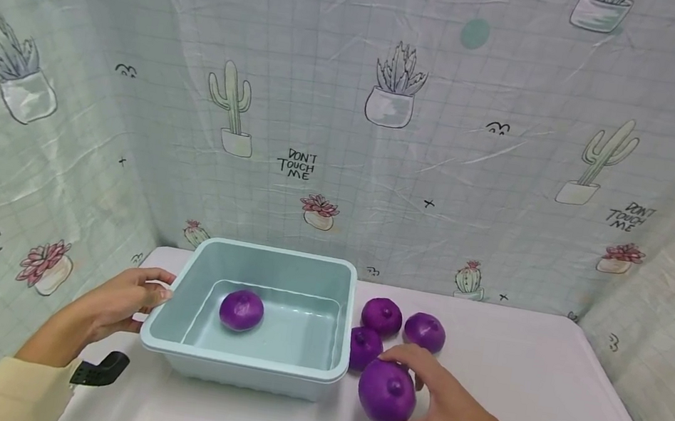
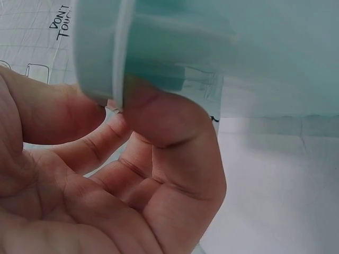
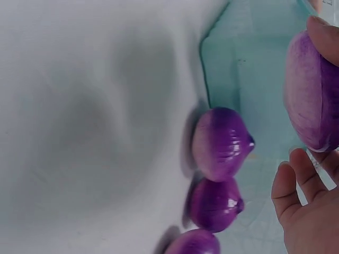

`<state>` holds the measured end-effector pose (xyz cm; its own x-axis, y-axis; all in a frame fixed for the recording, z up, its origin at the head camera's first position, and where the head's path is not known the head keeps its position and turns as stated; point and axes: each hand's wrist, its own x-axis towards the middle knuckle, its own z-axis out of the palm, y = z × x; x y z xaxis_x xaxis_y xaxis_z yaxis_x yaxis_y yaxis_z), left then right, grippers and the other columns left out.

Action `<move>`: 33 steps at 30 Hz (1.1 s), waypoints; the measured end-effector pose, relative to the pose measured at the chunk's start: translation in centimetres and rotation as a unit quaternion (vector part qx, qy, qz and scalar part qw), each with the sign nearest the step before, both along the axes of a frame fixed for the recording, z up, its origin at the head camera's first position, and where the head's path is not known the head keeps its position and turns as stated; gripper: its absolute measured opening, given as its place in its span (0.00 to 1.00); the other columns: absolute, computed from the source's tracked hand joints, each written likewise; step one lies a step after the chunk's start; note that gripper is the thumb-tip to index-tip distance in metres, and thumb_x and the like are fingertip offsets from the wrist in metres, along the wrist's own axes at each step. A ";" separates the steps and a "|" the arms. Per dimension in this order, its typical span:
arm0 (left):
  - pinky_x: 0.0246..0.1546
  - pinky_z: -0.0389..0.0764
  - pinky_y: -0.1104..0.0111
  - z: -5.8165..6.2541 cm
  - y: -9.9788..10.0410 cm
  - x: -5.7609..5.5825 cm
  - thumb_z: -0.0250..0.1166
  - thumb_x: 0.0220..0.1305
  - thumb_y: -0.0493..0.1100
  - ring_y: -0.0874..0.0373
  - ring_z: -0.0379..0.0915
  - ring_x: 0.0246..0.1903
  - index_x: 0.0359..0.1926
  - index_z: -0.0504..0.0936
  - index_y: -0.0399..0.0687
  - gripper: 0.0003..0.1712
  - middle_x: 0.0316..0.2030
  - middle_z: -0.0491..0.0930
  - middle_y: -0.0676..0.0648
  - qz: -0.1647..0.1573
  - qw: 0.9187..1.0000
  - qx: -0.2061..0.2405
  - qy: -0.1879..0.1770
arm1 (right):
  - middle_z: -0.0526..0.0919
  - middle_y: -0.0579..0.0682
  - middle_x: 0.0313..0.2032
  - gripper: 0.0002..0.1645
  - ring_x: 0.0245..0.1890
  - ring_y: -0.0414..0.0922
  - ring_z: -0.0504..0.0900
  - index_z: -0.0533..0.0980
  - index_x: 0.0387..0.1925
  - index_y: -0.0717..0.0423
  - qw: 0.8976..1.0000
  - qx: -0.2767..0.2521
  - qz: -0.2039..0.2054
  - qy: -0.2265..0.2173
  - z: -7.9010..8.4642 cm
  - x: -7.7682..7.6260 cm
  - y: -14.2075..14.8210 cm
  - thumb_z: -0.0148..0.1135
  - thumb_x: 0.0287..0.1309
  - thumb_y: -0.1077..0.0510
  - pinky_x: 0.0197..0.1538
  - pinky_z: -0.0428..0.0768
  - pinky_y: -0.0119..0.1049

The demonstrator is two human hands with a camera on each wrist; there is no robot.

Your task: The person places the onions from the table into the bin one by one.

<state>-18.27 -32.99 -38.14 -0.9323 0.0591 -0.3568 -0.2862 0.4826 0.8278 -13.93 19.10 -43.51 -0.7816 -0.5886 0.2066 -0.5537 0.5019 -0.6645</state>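
My left hand (image 1: pixel 120 301) pinches the left rim of a pale blue-green plastic bin (image 1: pixel 295 330); the left wrist view shows thumb and index finger on either side of the rim (image 2: pixel 123 58). One purple onion (image 1: pixel 241 309) lies inside the bin, left of its middle. To the right of the bin, my right hand (image 1: pixel 449 407) holds another purple onion (image 1: pixel 381 393) between thumb and fingers, its small nub facing the head camera. In the right wrist view this held onion (image 3: pixel 307 95) is cut off by the frame edge.
Three more purple onions, a back one (image 1: pixel 381 316), a right one (image 1: pixel 426 332) and a nearer one (image 1: pixel 364 349), sit on the white table (image 1: pixel 514 379) beside the bin's right wall. A cactus-printed sheet (image 1: pixel 348 133) hangs behind and at both sides.
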 end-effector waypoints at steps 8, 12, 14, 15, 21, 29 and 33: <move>0.44 0.86 0.54 -0.1 -0.3 -0.1 0.52 0.78 0.39 0.49 0.80 0.50 0.72 0.61 0.31 0.28 0.56 0.79 0.35 -0.001 1.000 -0.004 0.004 | 0.76 0.36 0.62 0.54 0.56 0.35 0.74 0.69 0.68 0.36 0.999 -0.014 0.026 0.026 1.4 -0.1 -0.8 0.87 0.39 0.42 0.46 0.76 0.34; 0.44 0.86 0.54 0.0 -0.2 -0.1 0.53 0.78 0.39 0.48 0.80 0.51 0.72 0.61 0.32 0.28 0.56 0.79 0.36 0.003 1.000 -0.006 0.001 | 0.76 0.35 0.62 0.53 0.57 0.35 0.74 0.69 0.68 0.34 1.000 -0.007 0.026 0.012 2.3 -0.4 -1.2 0.87 0.39 0.41 0.47 0.76 0.34; 0.45 0.86 0.54 0.1 -0.2 -0.1 0.53 0.78 0.39 0.47 0.80 0.51 0.73 0.61 0.33 0.28 0.57 0.79 0.35 0.005 1.000 -0.008 0.000 | 0.76 0.34 0.62 0.54 0.57 0.35 0.74 0.69 0.68 0.34 0.999 -0.008 0.032 0.014 2.6 -0.5 -1.5 0.87 0.38 0.43 0.47 0.77 0.35; 0.45 0.87 0.54 0.0 -0.2 -0.1 0.54 0.78 0.39 0.47 0.80 0.51 0.73 0.61 0.33 0.28 0.57 0.78 0.35 0.006 1.000 -0.009 0.001 | 0.76 0.35 0.62 0.54 0.57 0.35 0.74 0.69 0.68 0.35 0.999 -0.010 0.038 0.020 2.7 -0.5 -1.6 0.88 0.38 0.44 0.47 0.77 0.35; 0.47 0.87 0.52 -0.1 -0.2 -0.2 0.54 0.78 0.40 0.45 0.80 0.53 0.73 0.61 0.34 0.29 0.59 0.77 0.34 0.007 1.000 -0.009 0.008 | 0.76 0.37 0.62 0.53 0.58 0.36 0.73 0.69 0.68 0.37 0.996 -0.015 0.079 0.044 3.8 -0.8 -2.6 0.87 0.40 0.44 0.46 0.76 0.37; 0.45 0.87 0.53 -0.3 0.0 -0.2 0.53 0.78 0.38 0.48 0.81 0.50 0.72 0.62 0.33 0.27 0.56 0.78 0.35 0.010 1.000 0.005 0.011 | 0.76 0.36 0.61 0.52 0.58 0.36 0.73 0.69 0.68 0.33 0.995 -0.004 0.095 0.041 5.1 -1.4 -4.1 0.86 0.41 0.42 0.48 0.76 0.35; 0.44 0.87 0.54 -0.3 0.0 -0.2 0.52 0.78 0.38 0.48 0.81 0.50 0.72 0.62 0.33 0.26 0.56 0.78 0.35 0.010 1.000 0.008 0.008 | 0.76 0.38 0.60 0.52 0.57 0.36 0.72 0.70 0.68 0.35 0.993 -0.012 0.108 0.054 5.5 -1.7 -4.8 0.87 0.40 0.44 0.48 0.77 0.34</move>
